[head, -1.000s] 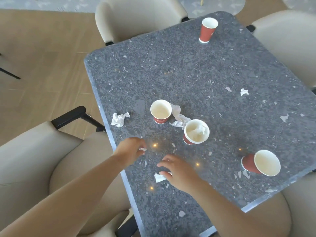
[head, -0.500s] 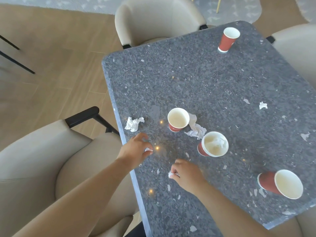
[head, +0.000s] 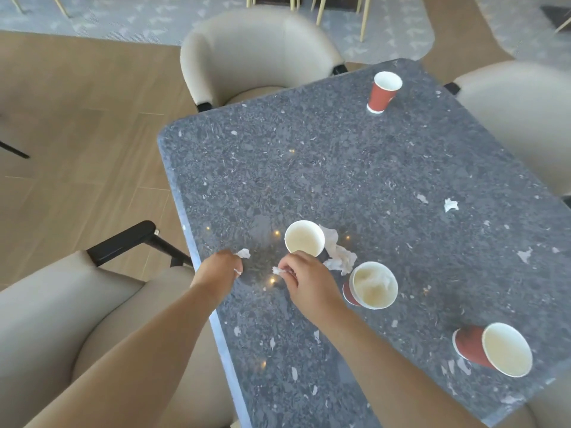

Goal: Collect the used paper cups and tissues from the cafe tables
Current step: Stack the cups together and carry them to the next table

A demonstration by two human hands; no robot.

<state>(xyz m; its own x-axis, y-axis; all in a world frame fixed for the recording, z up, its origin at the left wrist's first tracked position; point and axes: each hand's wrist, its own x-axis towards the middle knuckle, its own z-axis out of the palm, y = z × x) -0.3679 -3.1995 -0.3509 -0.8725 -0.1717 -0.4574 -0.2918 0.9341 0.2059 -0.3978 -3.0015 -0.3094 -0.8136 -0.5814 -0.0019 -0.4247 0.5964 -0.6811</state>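
the grey table (head: 340, 168) still carries most of the mess: four red paper cups (head: 304, 238) stand uncollected, one (head: 374, 285) stuffed with tissue, a crumpled tissue (head: 338, 256) between two. the left hand (head: 220, 268) pinches a tissue wad (head: 243, 253) and the right hand (head: 304, 281) a scrap (head: 277, 270), near the left edge; small bits remain scattered.

left hand (head: 220, 268): fingers curled, palm down | right hand (head: 304, 282): fingertips pinched, palm down
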